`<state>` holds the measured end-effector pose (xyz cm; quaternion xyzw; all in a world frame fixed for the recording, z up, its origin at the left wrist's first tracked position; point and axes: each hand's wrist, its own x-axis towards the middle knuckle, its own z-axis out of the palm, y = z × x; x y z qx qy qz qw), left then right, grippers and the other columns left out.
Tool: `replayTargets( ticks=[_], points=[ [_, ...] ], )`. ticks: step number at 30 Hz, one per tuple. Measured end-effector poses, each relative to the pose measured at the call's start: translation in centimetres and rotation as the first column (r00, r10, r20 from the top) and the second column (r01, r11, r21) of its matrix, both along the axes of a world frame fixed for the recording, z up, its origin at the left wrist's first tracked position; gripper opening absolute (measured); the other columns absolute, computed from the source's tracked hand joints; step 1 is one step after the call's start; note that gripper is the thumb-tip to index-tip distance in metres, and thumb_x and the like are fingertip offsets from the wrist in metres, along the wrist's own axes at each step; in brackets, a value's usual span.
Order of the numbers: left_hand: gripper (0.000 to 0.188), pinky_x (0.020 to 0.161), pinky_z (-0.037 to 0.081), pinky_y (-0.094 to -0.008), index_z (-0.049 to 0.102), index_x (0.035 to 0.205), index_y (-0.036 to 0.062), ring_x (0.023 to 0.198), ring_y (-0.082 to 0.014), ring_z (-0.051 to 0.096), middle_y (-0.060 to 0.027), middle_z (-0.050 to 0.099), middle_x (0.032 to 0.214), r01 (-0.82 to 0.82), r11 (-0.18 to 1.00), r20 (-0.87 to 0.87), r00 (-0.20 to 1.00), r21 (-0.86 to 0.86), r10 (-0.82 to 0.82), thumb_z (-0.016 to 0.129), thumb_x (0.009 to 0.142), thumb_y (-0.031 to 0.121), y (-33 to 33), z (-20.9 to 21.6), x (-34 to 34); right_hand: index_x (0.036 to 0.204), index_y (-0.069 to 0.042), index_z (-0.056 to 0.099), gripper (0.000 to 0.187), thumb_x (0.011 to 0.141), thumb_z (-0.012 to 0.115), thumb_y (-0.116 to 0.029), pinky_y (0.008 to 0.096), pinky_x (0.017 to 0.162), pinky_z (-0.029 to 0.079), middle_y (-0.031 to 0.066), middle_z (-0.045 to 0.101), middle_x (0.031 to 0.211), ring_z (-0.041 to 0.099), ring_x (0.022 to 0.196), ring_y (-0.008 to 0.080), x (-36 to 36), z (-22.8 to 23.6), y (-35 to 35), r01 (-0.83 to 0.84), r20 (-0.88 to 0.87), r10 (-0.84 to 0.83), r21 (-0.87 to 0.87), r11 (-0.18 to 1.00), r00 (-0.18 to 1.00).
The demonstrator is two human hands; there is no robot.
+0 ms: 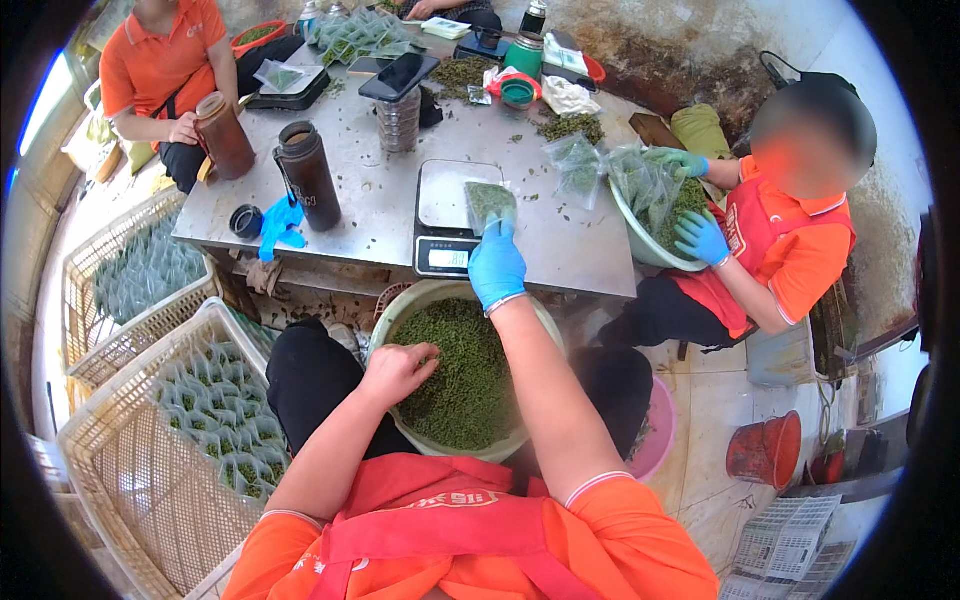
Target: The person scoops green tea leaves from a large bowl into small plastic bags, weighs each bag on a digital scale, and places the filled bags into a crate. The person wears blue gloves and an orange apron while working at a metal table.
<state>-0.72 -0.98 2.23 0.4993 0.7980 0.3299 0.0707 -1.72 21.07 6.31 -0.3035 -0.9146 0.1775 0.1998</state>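
My right hand (497,265), in a blue glove, pinches the top of a clear plastic bag (489,200) with small green peppercorn-like berries in it. The bag is at the right edge of the pan of a digital scale (447,257); whether its weight rests there I cannot tell. Between my knees stands a pale green basin (545,325) holding a heap of the same green berries (455,375). Over its left side is my bare left hand (400,373), fingers curled in toward the heap; what they hold is hidden.
On the metal table (370,215) stand a dark tumbler (308,180), a blue glove (283,222) and a jar with a phone (398,80) on top. Crates of filled bags (215,415) are at left. A co-worker's gloved hands (703,237) work at another basin (640,235) on the right.
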Motion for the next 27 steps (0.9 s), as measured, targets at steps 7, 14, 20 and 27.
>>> replayTargets(
  ticks=[7, 14, 20, 27],
  points=[
    [0.015, 0.057, 0.049, -0.0396, 0.061, 0.089, 0.0110, 0.063, -0.0283, 0.062, -0.0110, 0.062, 0.068, 0.056, 0.998, -0.008, 0.998, 0.011, -0.056, 0.060, 0.080, 0.023, 0.3, -1.0, 0.1, 0.126, -0.010, 0.044, 0.050, 0.077, 0.049, -0.007, 0.0460, 0.070, 0.050, 0.0184, 0.041, 0.132, 0.060, 0.081, 0.0406, 3.4, -1.6, -0.7, -0.075, -0.210, 0.081, 0.035, 0.997, 0.974],
    [0.015, 0.058, 0.049, -0.0389, 0.062, 0.088, 0.0114, 0.062, -0.0277, 0.062, -0.0105, 0.063, 0.068, 0.046, 0.999, -0.011, 0.999, 0.019, -0.046, 0.060, 0.080, 0.023, 0.5, -0.8, 0.3, 0.125, -0.007, 0.043, 0.050, 0.075, 0.050, -0.007, 0.0465, 0.068, 0.050, 0.0215, 0.035, 0.137, 0.060, 0.081, 0.0408, 0.0, 0.9, 0.1, -0.027, -0.012, 0.027, -0.028, 0.999, 1.000],
    [0.015, 0.057, 0.049, -0.0389, 0.063, 0.088, 0.0120, 0.061, -0.0276, 0.062, -0.0105, 0.063, 0.067, 0.013, 1.000, -0.008, 1.000, -0.026, -0.013, 0.060, 0.080, 0.024, 0.3, -0.8, 0.3, 0.122, -0.003, 0.046, 0.045, 0.077, 0.046, 0.000, 0.0421, 0.080, 0.049, 0.0200, 0.042, 0.131, 0.056, 0.100, 0.0381, 1.4, -0.8, 0.2, -0.139, -0.217, 0.135, 0.000, 0.990, 0.967],
    [0.017, 0.060, 0.050, -0.0396, 0.064, 0.091, 0.0110, 0.066, -0.0283, 0.063, -0.0115, 0.064, 0.072, 0.037, 0.999, -0.017, 0.999, -0.019, -0.037, 0.061, 0.081, 0.025, 0.6, -1.1, 0.2, 0.129, -0.006, 0.042, 0.053, 0.076, 0.048, -0.002, 0.0453, 0.076, 0.049, 0.0187, 0.035, 0.138, 0.059, 0.090, 0.0404, 3.9, 0.0, -1.4, -0.113, -0.167, 0.102, -0.056, 0.992, 0.981]
  ],
)
